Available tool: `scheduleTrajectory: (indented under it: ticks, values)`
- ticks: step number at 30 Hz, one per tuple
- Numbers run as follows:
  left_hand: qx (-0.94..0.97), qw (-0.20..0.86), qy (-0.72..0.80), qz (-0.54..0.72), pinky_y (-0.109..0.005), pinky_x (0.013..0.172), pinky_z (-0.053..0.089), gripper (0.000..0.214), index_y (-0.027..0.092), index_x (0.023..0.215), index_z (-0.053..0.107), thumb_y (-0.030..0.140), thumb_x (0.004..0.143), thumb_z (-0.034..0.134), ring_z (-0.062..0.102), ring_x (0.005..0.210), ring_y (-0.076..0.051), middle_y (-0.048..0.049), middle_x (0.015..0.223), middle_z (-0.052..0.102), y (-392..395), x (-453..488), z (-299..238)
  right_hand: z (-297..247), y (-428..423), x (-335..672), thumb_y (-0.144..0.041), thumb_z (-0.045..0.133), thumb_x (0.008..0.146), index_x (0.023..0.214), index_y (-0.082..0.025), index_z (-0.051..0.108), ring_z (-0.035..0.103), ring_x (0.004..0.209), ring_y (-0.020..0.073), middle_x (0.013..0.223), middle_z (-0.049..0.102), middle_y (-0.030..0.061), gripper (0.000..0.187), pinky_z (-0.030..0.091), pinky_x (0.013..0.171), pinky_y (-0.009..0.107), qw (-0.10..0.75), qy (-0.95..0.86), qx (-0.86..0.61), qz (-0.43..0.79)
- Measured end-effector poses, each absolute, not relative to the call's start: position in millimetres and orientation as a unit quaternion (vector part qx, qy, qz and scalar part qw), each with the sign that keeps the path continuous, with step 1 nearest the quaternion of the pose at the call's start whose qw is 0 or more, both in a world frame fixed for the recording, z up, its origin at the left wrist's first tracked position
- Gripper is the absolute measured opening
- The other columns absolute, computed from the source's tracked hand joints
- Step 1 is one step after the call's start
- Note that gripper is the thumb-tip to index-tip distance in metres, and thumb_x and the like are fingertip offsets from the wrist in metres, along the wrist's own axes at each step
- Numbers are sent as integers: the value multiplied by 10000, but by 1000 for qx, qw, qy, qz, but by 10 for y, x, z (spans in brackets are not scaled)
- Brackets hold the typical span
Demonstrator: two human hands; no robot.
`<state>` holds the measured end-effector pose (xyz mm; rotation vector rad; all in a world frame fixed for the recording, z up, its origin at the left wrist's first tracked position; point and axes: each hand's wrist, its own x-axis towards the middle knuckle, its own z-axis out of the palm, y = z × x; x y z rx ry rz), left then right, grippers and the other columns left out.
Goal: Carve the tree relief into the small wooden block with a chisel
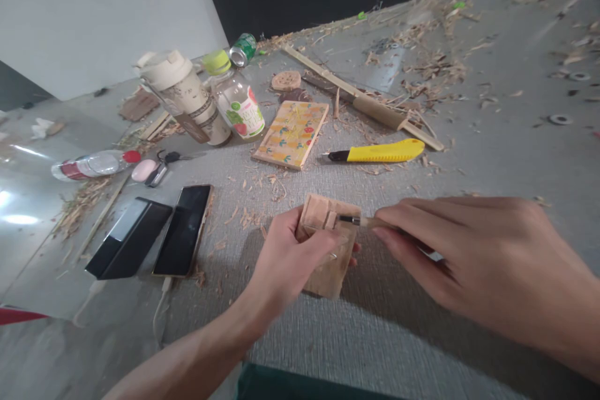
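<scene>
My left hand [300,250] grips a small rectangular wood block [328,275], its thumb lying across the face and fingertips showing past the right side. Shallow recesses and a raised step are cut into the block's upper part. In my right hand [473,256] is a slim carving tool [352,220] with a wooden handle and a dark metal tip. That tip points left at the raised step; whether it touches the wood I cannot tell. Beyond the block lie a yellow utility knife [387,151] and a fruit-patterned notebook [294,134].
Two phones [182,231] lie at left, a charging cable [162,312] running from one. A cream tumbler [187,100], a clear bottle [239,100] and a green can [242,50] stand or lie behind. Wood strips [323,75] and shavings [431,72] litter the table.
</scene>
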<state>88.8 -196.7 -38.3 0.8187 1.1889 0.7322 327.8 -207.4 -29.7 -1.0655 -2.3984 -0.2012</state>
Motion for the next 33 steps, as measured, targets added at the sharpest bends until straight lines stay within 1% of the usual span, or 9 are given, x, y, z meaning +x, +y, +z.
scheduleTrajectory:
  ticks: [4,9,14,20,24,33]
  values:
    - [359,690,535,330,-243,636,655,188,171,928,855,277,772,859,834,695,-195,-49,810,882,-1972,904,-365,-289,-2075,3263,-227,538,1183,979,-209,754,646,516,205,702,701,-2,298,303,529,417,245,-883,-390,-89]
    - [339,692,532,351,-227,617,650,151,191,910,855,250,771,838,828,671,-180,-26,781,873,-1975,916,-375,-281,-2060,3256,-211,546,1182,974,-198,764,653,522,200,725,737,9,301,337,541,425,254,-878,-392,-102]
    - [336,692,538,346,-224,609,644,134,196,880,852,247,761,818,825,665,-179,-19,758,861,-1976,917,-360,-298,-2071,3253,-210,554,1182,989,-196,763,658,528,199,738,752,6,284,344,537,425,257,-878,-393,-95]
    - [348,692,538,334,-239,612,639,141,186,905,848,252,781,837,821,673,-188,-31,795,860,-1976,898,-356,-304,-2086,3254,-209,561,1181,1003,-198,764,658,539,192,762,768,11,271,348,551,418,255,-881,-388,-89]
    - [352,691,539,328,-247,625,640,130,182,926,850,237,811,822,820,680,-188,-40,821,862,-1975,888,-362,-296,-2095,3254,-212,562,1178,1011,-206,776,666,545,206,774,781,18,272,336,554,419,247,-882,-391,-90]
    - [352,694,536,328,-231,611,625,106,181,904,847,227,810,835,809,664,-179,-32,789,852,-1965,891,-351,-284,-2085,3234,-204,558,1177,980,-193,791,649,531,200,757,778,35,305,345,560,428,246,-881,-392,-98]
